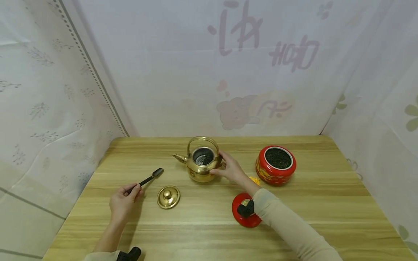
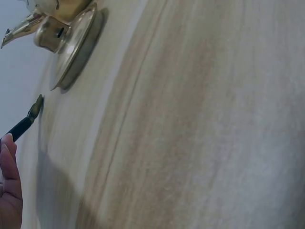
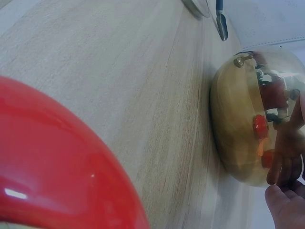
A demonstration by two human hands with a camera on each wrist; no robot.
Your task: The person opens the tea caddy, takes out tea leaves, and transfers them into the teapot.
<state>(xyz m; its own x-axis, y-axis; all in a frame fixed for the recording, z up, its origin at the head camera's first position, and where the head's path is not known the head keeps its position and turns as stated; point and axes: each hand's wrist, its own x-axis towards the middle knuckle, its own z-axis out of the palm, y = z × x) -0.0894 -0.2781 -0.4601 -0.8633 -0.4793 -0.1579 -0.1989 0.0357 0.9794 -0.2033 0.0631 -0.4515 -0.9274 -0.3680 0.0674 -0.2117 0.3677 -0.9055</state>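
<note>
My left hand (image 1: 123,203) pinches the handle of a dark tea scoop (image 1: 147,179), its head pointing away to the right just above the table. On the right side of a shiny golden teapot (image 1: 200,176), my right hand (image 1: 232,170) holds the body, thumb in front and fingers farther back. The teapot is uncovered, with a metal strainer (image 1: 203,156) and some dark bits inside. Its golden lid (image 1: 168,202) lies between the scoop and the teapot. In the right wrist view, the thumb and fingertips meet the teapot's polished side (image 3: 238,129).
A red jar (image 1: 273,178) filled with dark tea leaves (image 1: 278,158) stands at the right. Its red lid (image 1: 240,218) lies under the right forearm, beside a yellow tassel (image 1: 254,180). The wooden table (image 1: 196,239) meets a fabric backdrop at the rear.
</note>
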